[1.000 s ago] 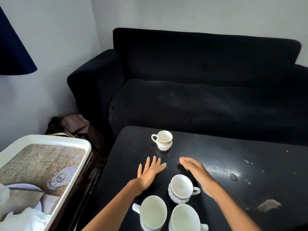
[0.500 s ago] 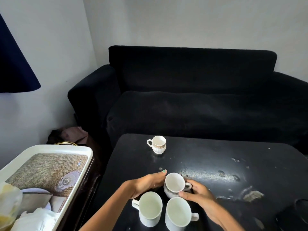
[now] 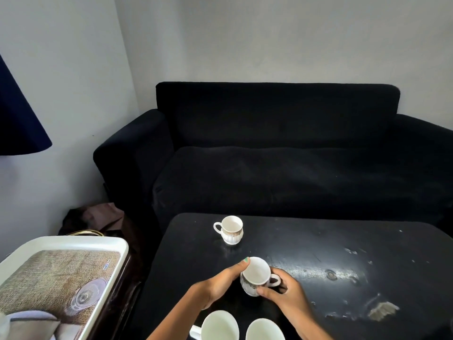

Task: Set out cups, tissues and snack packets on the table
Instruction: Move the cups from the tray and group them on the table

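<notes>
Patterned cup (image 3: 255, 276): white, banded, tilted, held between both hands over the black table (image 3: 318, 261).
Left hand (image 3: 218, 285): fingers curled round the cup's side, one fingertip at the rim.
Right hand (image 3: 284, 293): pinches the body beside the handle.
Second patterned cup (image 3: 230, 229): upright, beyond the hands.
Two plain cups (image 3: 220, 325): nearer than the hands, close together.
Tray (image 3: 73, 244): left of the left hand.
Handling, as judged: level the cup, set it down apart from the others, then let go.
</notes>
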`<state>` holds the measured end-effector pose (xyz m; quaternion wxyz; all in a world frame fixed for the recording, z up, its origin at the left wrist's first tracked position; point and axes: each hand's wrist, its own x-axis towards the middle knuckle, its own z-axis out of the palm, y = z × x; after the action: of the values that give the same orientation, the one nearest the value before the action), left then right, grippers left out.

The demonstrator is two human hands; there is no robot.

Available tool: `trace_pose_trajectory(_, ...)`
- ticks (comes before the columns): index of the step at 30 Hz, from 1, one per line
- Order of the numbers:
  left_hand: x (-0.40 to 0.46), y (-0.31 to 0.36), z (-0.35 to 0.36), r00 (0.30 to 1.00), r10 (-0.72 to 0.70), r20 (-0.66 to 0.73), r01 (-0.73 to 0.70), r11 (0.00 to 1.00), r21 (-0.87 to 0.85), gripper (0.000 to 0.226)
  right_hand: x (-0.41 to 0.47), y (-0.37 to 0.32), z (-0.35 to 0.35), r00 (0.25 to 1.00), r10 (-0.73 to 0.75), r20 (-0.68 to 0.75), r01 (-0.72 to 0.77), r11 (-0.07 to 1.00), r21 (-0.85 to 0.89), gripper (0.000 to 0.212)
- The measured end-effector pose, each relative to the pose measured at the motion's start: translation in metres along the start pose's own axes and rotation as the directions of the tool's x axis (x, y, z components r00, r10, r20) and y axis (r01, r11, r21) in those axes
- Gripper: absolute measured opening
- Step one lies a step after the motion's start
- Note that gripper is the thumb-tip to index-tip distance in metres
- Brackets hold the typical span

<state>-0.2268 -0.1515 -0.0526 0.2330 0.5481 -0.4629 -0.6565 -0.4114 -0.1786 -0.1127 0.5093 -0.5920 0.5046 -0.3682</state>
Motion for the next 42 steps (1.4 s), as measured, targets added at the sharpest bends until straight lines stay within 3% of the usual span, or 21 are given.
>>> trace_pose_trajectory(12,0.044,0.006,-0.011,0.993,0.081,-0.086,-0.088,0.993,-0.081,0.059,0.056,0.000,0.009,0.995,-0.019,-0.098,0.020,1.000,0.007,0.033)
trace_pose_trajectory(14,0.054,0.003,-0.015,0.990,0.056,-0.129,-0.064,0.996,-0.057,0.060,0.067,-0.002,0.010,0.999,-0.018,-0.037,0.019,1.000,0.017,0.044)
trace_pose_trajectory(16,0.059,0.000,-0.020,0.975,-0.009,-0.224,0.038,0.991,0.128,0.062,0.076,-0.008,0.012,0.997,-0.017,0.078,0.014,0.999,0.044,0.067)
trace_pose_trajectory(19,0.058,-0.013,-0.029,0.966,-0.011,-0.260,0.065,0.977,0.201,0.068,0.094,-0.001,0.003,0.999,-0.009,-0.051,0.009,1.000,-0.004,0.033)
trace_pose_trajectory(29,0.062,-0.021,-0.030,0.936,0.031,-0.351,0.044,0.978,0.204,0.079,0.119,-0.001,-0.005,0.998,0.013,-0.065,-0.014,1.000,-0.006,0.039)
trace_pose_trajectory(42,0.060,-0.019,-0.033,0.953,-0.009,-0.303,0.065,0.982,0.175,0.078,0.129,-0.002,-0.011,1.000,0.018,-0.007,-0.018,1.000,-0.013,0.040)
